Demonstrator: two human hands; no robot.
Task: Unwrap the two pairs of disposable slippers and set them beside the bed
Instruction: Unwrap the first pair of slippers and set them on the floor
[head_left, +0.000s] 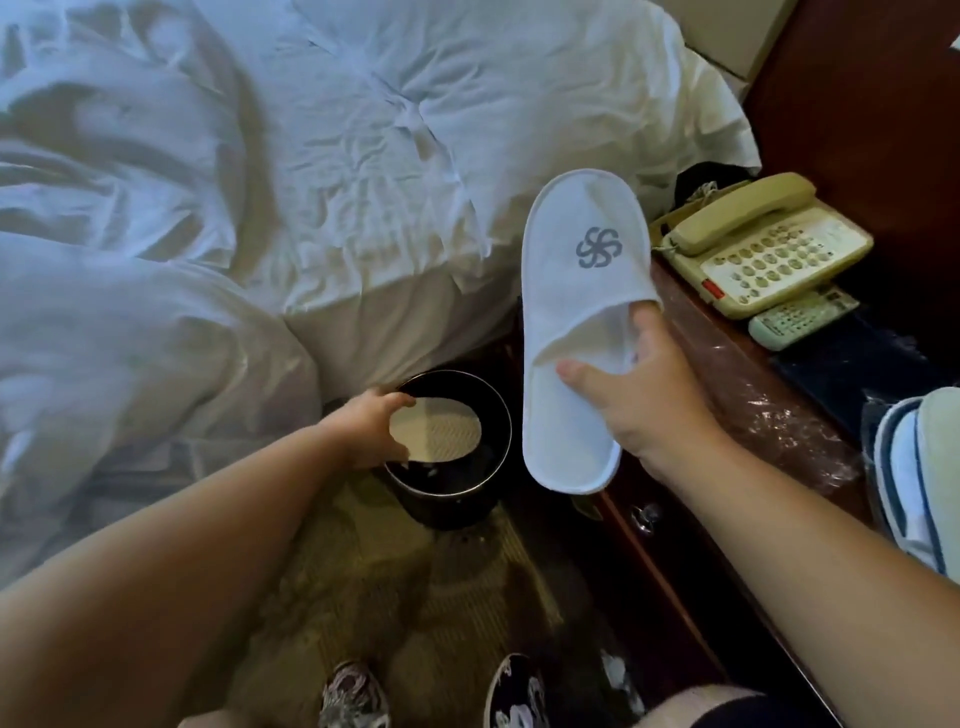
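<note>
Shoes: my two patterned shoes (355, 696) stand on the carpet (363, 571) at the near edge, between the bed and the table.
Left hand: my left hand (363, 431) reaches out low over the carpet, its fingers curled round the left end of a flat beige oval insert (436, 430).
Insert: it lies level over the mouth of the black bin (508, 431), ribbed face up.
Bin: round and dark, on the floor just beside the corner of the bed.
Right hand: my right hand (649, 395) grips the white slipper (582, 291) by its right edge, thumb laid across the footbed, one fingertip at the mouth of the upper.
Slipper: unwrapped and held in the air to the right of the bin, toe pointing far, grey swirl logo facing up.
Table: dark red wood (675, 571) along the right, with crumpled clear plastic wrap (769, 415) lying on its top.
Striped item: something white with blue stripes (914, 467) at the right edge; I cannot tell what it is.
Remote: a pale remote (800, 317) lies just near of the phone.
Phone: a cream push-button phone (763, 249) sits at the far end of the table.
Bed: the bed (363, 182) fills the left and far side, its white bedding rumpled.
</note>
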